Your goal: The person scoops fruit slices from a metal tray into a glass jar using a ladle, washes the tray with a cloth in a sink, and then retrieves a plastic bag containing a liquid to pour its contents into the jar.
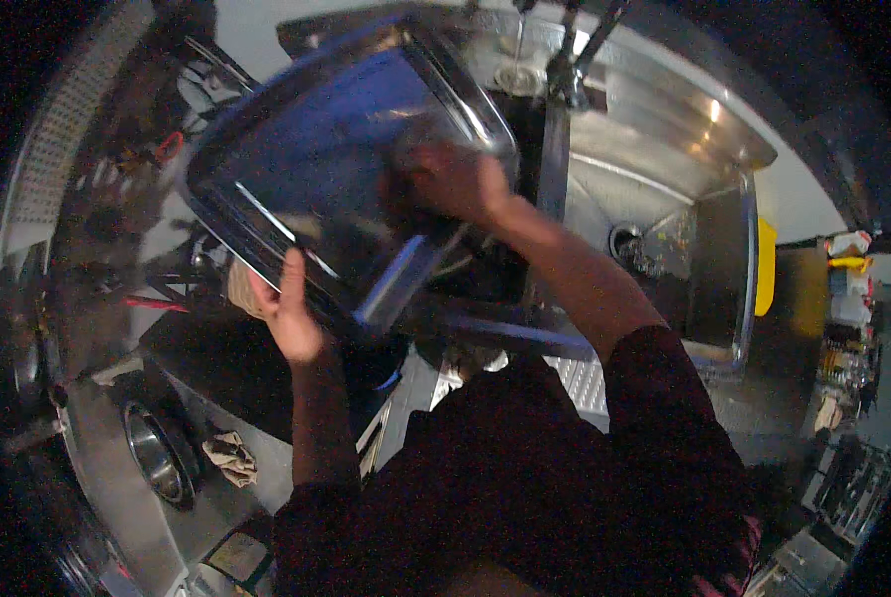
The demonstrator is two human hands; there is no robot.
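Observation:
A large rectangular metal pan or lid with rounded corners [318, 123] is held tilted in front of me, its shiny face reflecting blue. My left hand [294, 317] grips its near left rim, thumb on the upper side. Something beige, possibly cloth [245, 289], shows beside the fingers of that hand. My right hand [456, 179] reaches over the right part of the metal face and is motion-blurred. A dark patch lies around its fingertips; whether it is a held thing or a reflection cannot be made out.
A stainless steel sink basin [591, 186] with a drain [628, 240] is at the right. Faucet pipework [567, 83] stands at the back. A yellow object [765, 269] hangs beyond the sink. At lower left, a metal bowl [158, 455] and crumpled cloth [230, 457] lie on a counter.

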